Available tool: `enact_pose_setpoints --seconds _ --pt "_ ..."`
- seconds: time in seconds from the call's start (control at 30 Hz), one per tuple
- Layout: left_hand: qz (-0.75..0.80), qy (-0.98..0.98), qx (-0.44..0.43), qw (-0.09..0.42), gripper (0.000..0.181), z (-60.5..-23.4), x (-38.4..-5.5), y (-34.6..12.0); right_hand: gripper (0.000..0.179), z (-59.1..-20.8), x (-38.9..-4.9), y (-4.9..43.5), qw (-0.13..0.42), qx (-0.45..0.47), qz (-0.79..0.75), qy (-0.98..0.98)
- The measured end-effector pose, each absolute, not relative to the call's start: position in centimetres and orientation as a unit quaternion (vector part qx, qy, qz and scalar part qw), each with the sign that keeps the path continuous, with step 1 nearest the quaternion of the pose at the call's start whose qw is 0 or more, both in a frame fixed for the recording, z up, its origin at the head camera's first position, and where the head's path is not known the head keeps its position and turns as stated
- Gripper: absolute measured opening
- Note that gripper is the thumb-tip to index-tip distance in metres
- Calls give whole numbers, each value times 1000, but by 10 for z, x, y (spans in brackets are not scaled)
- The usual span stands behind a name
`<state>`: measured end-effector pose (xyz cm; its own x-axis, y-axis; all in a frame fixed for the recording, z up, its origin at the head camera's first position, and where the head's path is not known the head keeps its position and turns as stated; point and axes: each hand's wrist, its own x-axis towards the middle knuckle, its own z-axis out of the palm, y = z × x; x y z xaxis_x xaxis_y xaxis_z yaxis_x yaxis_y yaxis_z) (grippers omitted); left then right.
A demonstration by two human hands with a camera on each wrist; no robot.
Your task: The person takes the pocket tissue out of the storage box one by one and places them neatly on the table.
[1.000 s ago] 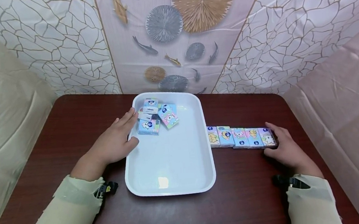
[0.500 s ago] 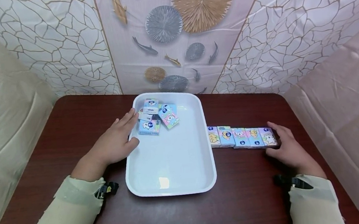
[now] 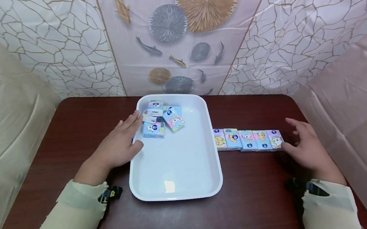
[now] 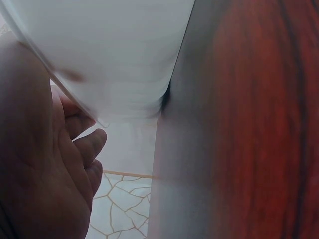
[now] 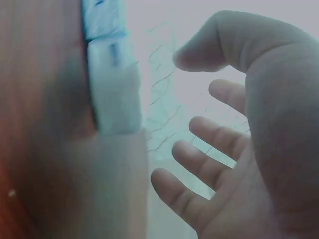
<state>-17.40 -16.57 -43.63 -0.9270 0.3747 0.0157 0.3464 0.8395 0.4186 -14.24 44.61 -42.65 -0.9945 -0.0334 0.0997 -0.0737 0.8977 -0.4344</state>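
In the head view, my left hand rests on the left rim of a white tray, its fingers extended along the edge. The left wrist view shows that hand against the tray's side wall. Several small pastel tissue packs with cartoon animals lie loosely piled in the tray's far left corner. Right of the tray, a row of tissue packs lies edge to edge on the table. My right hand is at the row's right end. The right wrist view shows its fingers spread, apart from the end pack.
The dark red-brown wooden table has rounded far corners. A patterned cloth hangs behind it, and pale padded panels stand at both sides. The row's left end meets the tray's right wall.
My right hand has let go of the row's right end and moved a little right, its fingers opening. My left hand and the packs stay nearly where they were.
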Motion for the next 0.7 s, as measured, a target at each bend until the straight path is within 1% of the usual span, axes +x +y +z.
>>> enact_pose_setpoints --seconds 0.07,0.17,0.33,0.5,0.7 --pt "212 958 189 34 77 -435 -173 -165 84 -419 -140 442 71 27 227 -971" --pt "212 958 191 39 77 -434 -172 -166 81 -409 -137 432 94 22 233 -968" --pt "208 958 190 50 78 -433 -172 -168 80 -395 -133 410 112 35 237 -964" --pt "210 958 191 47 78 -436 -173 -166 75 -380 -129 383 131 87 236 -959" --pt "213 957 191 42 78 -436 -174 -165 65 -365 -125 348 129 145 215 -957"
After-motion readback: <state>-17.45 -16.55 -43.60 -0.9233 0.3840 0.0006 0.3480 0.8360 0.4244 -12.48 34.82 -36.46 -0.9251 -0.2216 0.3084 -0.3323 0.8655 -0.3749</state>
